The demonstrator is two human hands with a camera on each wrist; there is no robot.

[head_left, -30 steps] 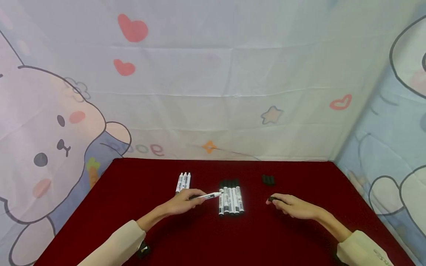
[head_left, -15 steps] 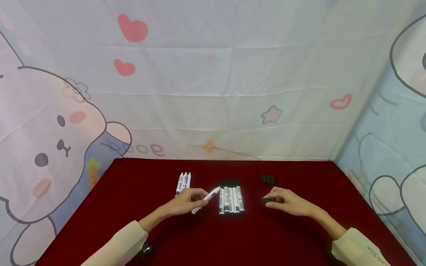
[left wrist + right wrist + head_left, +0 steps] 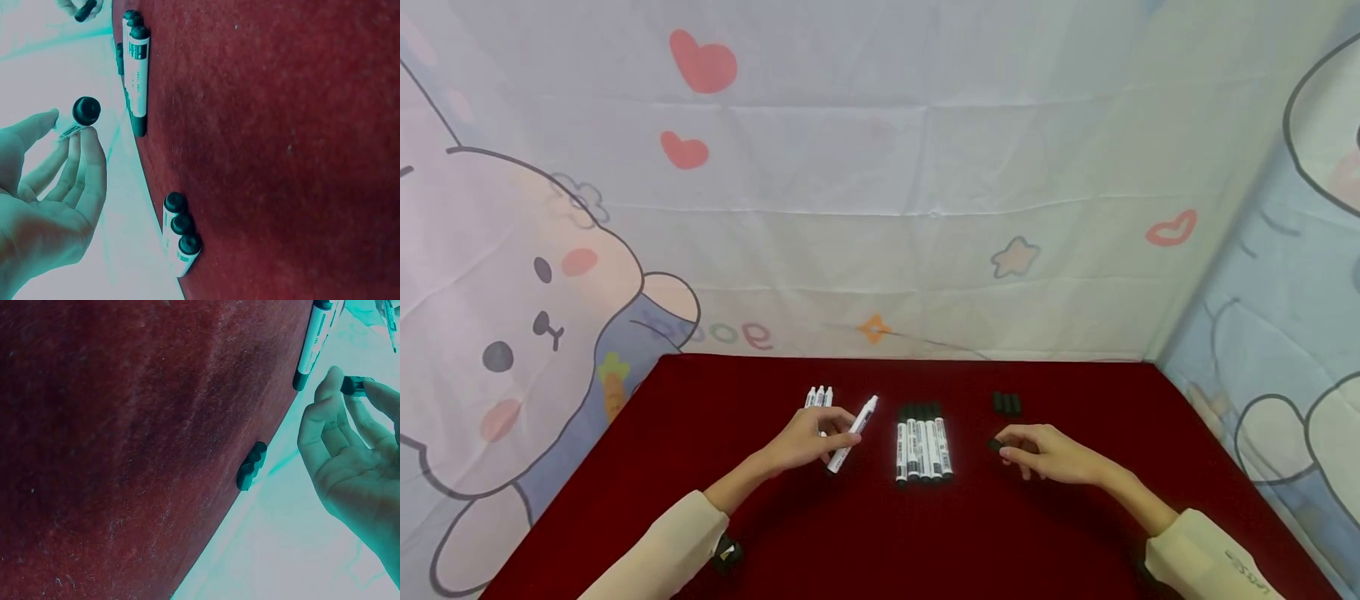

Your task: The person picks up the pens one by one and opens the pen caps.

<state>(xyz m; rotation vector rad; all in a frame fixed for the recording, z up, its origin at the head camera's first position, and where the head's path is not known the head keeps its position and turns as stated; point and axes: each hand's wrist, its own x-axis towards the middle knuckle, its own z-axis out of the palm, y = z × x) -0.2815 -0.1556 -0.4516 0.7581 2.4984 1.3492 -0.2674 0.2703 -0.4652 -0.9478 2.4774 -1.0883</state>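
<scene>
My left hand pinches an uncapped white marker between thumb and fingers, its bare tip pointing up and away. In the left wrist view the marker's black end faces the camera. Over on the right, my right hand pinches a small black marker cap between thumb and fingertips. Between the hands lies a row of several capped white markers, side by side with their black caps away from me. Three uncapped markers lie beyond my left hand, partly hidden by it in the head view.
Three loose black caps stand together beyond the right hand. A dark red cloth covers the table, and a printed fabric backdrop rises behind and beside it.
The left hand's marker has turned from nearly level to steeply slanted, tip up, and shifted slightly left. The right hand has moved slightly left and now holds the cap at its fingertips.
</scene>
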